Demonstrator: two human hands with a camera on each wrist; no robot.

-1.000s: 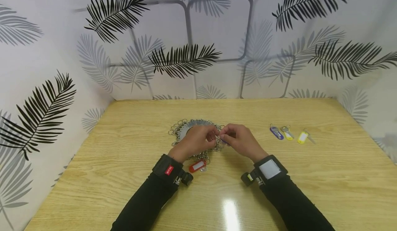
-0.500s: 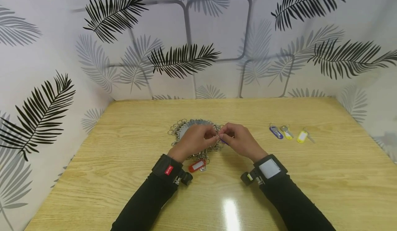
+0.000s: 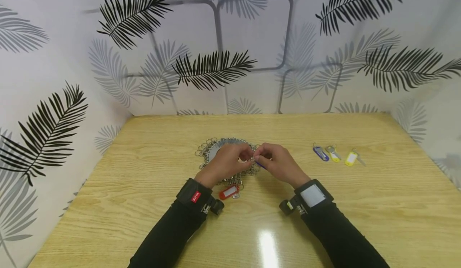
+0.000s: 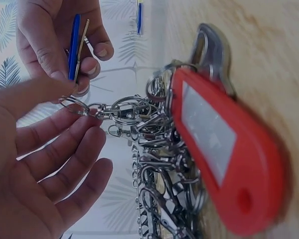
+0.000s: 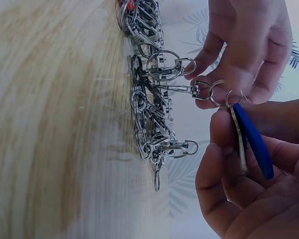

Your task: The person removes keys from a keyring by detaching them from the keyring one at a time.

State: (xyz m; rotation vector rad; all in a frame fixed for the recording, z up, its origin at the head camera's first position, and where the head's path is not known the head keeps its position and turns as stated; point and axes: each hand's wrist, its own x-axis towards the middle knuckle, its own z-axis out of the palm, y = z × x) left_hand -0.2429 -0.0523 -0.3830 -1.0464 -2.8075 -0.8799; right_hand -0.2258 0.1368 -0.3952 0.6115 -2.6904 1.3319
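Observation:
A heap of metal clasps and rings (image 3: 225,156) lies mid-table on a round grey plate (image 3: 219,145). My left hand (image 3: 230,162) pinches a small split ring (image 4: 72,104) on one clasp chain (image 4: 117,110) lifted from the heap. My right hand (image 3: 275,162) meets it fingertip to fingertip, gripping a blue key tag (image 5: 253,140) together with a key (image 5: 237,139) and its ring (image 5: 234,97). The two rings sit side by side in the right wrist view. A red key tag (image 3: 229,192) lies below the heap, large in the left wrist view as the red tag (image 4: 224,149).
To the right on the wooden table (image 3: 324,220) lie a blue-tagged key (image 3: 320,153), a small yellow-tagged key (image 3: 333,153) and another yellow-tagged key (image 3: 352,158). Leaf-patterned walls close off the back and both sides.
Hardly anything differs; both hands stay together over the heap with only slight finger shifts.

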